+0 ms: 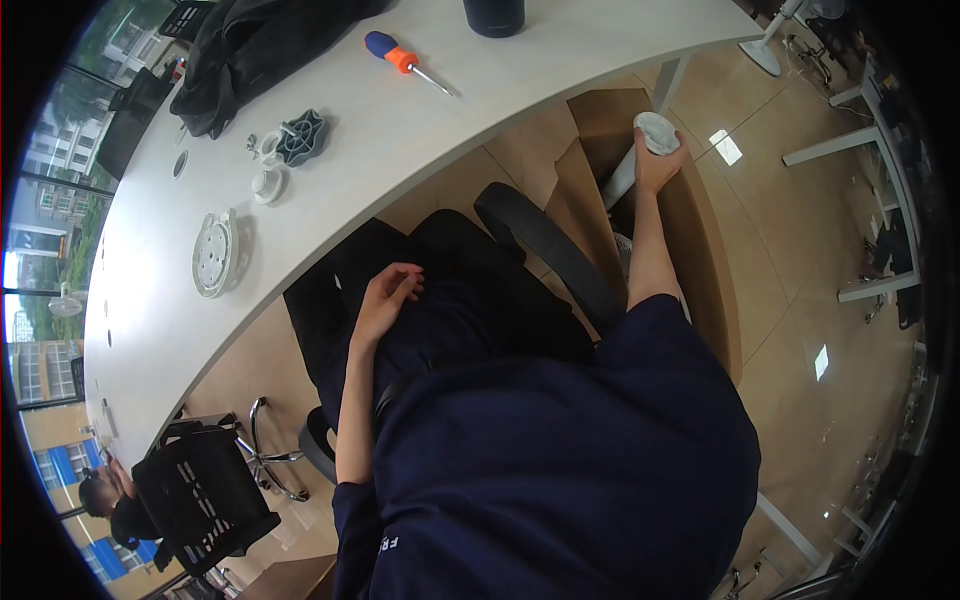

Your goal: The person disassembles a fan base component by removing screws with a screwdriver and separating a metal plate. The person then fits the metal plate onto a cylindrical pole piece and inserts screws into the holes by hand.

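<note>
My right hand [657, 170] is wrapped round the top of a white cylinder [621, 181] with a wider round end, over the open cardboard box [712, 270] beside my chair. The cylinder's lower part is hidden in the box. Over my lap lies my left hand [384, 298], its fingers loosely bent and nothing in them. On the table [450, 140] are a dark green knob-like part [302, 138] with a wavy rim, a small white round piece [267, 186] and a white disc-shaped part [215, 255] with holes.
A blue and orange screwdriver [405, 58] lies near the table edge. Behind it stand a dark cup [494, 16] and a black bag [245, 60]. The chair's armrest [550, 255] is between me and the box. Another person [115, 500] sits at the far left.
</note>
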Available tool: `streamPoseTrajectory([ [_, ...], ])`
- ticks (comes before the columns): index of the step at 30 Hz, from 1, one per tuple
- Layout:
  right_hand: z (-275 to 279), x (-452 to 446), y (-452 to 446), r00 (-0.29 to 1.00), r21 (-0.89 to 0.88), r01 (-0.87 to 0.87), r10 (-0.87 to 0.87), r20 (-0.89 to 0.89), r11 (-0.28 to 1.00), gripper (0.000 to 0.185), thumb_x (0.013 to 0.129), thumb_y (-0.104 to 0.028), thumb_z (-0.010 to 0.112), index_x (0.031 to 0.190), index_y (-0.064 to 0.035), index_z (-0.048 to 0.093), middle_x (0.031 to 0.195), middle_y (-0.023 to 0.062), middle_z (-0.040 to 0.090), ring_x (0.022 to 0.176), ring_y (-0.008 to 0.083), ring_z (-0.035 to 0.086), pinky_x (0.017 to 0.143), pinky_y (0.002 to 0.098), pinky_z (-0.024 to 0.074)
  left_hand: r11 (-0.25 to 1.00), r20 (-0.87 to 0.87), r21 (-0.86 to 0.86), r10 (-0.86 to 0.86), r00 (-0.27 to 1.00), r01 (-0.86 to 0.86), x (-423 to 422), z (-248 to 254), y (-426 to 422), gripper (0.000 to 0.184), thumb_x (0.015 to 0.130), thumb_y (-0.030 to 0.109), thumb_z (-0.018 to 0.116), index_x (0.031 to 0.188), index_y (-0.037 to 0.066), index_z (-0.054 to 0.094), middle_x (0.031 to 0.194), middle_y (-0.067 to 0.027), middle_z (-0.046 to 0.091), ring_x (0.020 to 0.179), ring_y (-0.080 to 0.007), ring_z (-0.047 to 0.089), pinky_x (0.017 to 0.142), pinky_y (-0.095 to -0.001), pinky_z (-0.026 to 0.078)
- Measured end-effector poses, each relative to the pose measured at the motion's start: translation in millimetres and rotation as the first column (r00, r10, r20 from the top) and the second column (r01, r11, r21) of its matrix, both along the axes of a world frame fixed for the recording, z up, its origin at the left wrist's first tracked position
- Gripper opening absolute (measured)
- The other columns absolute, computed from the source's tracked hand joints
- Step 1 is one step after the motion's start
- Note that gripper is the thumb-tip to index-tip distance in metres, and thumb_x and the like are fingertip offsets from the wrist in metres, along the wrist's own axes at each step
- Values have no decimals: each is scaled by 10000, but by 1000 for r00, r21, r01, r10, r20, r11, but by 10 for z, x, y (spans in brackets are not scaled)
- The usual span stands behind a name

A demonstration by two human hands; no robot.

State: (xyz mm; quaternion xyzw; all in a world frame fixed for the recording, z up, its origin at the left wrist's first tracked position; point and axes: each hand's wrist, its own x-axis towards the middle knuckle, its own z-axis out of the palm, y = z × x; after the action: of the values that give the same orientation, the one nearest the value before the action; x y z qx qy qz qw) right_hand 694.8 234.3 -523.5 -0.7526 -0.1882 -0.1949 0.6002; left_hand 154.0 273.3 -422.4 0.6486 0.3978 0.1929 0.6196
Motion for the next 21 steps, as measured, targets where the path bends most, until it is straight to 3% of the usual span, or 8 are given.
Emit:
streamPoseTrajectory([
  [6,250,20,60,999,-4,43,-43,17,999,807,651,-411,918,1251,-8,561,1256,224,551,1192,398,538,1024,497,436,1000,-5,6,-12,1000,12,7,2,0,186,1030,117,564,1149,5,650,998,-77,679,905,-139,646,787,-278,516],
  [13,-261,-143,-52,999,-26,-24,23,-41,999,659,696,-419,908,1125,2,636,1198,219,588,1163,382,559,1008,478,440,1000,11,7,-18,1000,17,6,-2,2,186,1029,113,561,1151,3,650,998,-78,679,903,-140,644,792,-281,517],
  [19,-333,-103,-34,992,17,-15,17,-125,1000,387,882,-305,755,1110,-9,654,1147,201,635,1108,375,605,988,452,455,999,4,10,-31,1000,31,6,-3,6,186,1031,112,558,1154,6,649,1000,-79,679,908,-143,645,801,-283,519],
  [21,-289,-144,-27,985,137,-21,44,-168,990,323,912,-230,678,1135,3,657,1157,212,668,1100,366,634,983,434,468,1000,6,5,-26,1000,26,5,3,6,187,1031,113,558,1157,6,648,1001,-79,679,909,-143,645,803,-283,519],
])
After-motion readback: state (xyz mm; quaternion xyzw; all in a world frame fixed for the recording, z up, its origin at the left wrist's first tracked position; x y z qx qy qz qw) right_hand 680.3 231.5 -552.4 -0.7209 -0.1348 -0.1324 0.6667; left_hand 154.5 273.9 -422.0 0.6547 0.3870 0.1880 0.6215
